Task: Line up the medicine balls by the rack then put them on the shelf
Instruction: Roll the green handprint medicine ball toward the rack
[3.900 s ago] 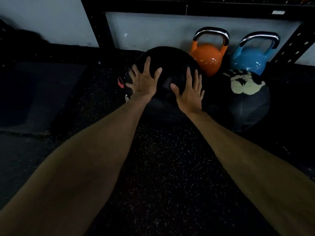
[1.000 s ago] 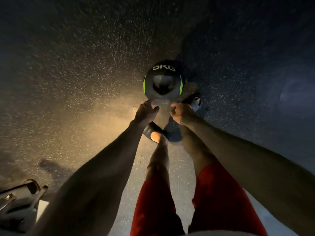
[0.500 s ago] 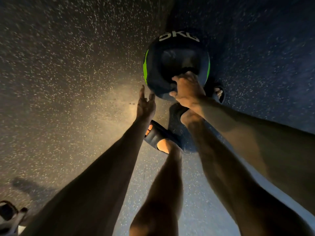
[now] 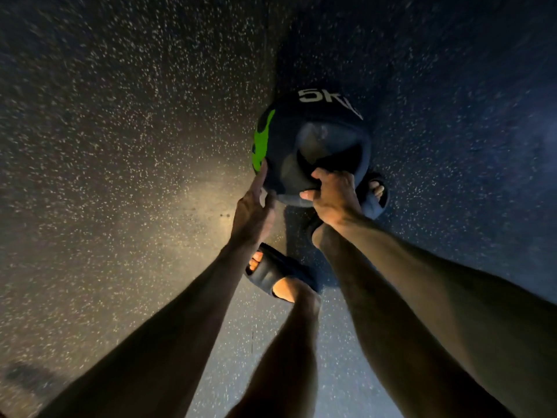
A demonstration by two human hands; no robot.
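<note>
Progress looks early, as a judgement: neither rack nor shelf is in view, so this medicine ball is neither lined up nor shelved. Carrying it over, setting it in the row and lifting it onto the shelf all seem left to do. How many other balls are already placed cannot be told from this view.

The ball is dark with a green stripe down its left side and a pale "5KG" marking near its far edge. It sits out over the speckled rubber floor, just ahead of the person's feet in dark slides, and its near-right edge overlaps the far foot. Whether it rests on the floor or hangs just off it is not clear.

The right hand grips the ball at its near edge. Its fingers curl over the lip into the ball's hollow grip recess, with the thumb underneath, so the rim is pinched between them. The left hand is open, its fingers straight and laid against the lower left of the ball beside the green stripe, touching rather than holding. So the ball lies beyond both hands, with the right hand taking the hold and the left steadying from the side.
</note>
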